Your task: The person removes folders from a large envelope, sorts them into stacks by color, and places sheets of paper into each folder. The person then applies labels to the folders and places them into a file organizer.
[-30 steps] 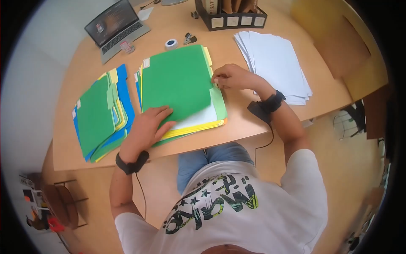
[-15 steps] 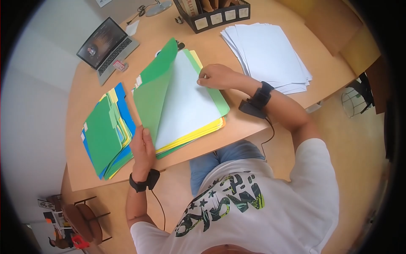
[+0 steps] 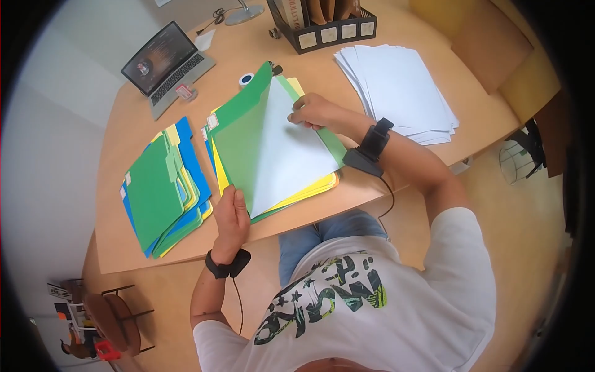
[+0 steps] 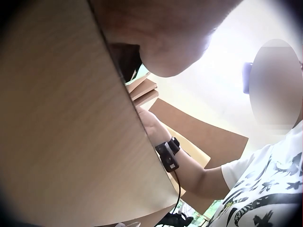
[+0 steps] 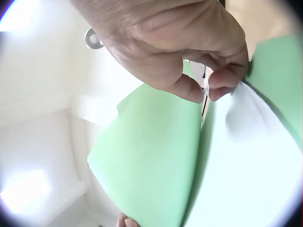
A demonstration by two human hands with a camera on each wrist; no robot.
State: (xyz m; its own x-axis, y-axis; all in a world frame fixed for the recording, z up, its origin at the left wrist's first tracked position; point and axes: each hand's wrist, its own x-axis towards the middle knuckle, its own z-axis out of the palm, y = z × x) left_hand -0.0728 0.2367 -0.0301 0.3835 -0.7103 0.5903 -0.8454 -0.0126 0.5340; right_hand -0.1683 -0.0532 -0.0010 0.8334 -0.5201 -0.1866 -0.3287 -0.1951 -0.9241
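A green file folder (image 3: 238, 142) lies partly spread on a folder stack, its front cover raised and bowed to the left. Inside it is white paper (image 3: 285, 167). My left hand (image 3: 232, 218) holds the cover by its near lower edge, thumb uppermost. At the far right side of the paper, my right hand (image 3: 314, 113) has curled fingers pinching the sheet's edge. The right wrist view shows the paper (image 5: 251, 142) buckled at those fingertips, beside the pale green inner cover (image 5: 151, 146). The table's edge and my own hand fill much of the left wrist view.
Another pile of green, blue and yellow folders (image 3: 152, 192) lies left. Loose white sheets (image 3: 400, 93) are stacked at the right. Farther back stand a laptop (image 3: 170, 68), a tape roll (image 3: 246, 79) and a black desk organizer (image 3: 338, 36). The table's near edge (image 3: 266, 230) borders my lap.
The green cover, lying flat a second ago, has been lifted and folded leftward, uncovering the white paper. My left hand has gone from resting on the cover to gripping its edge. My right hand has moved onto the paper.
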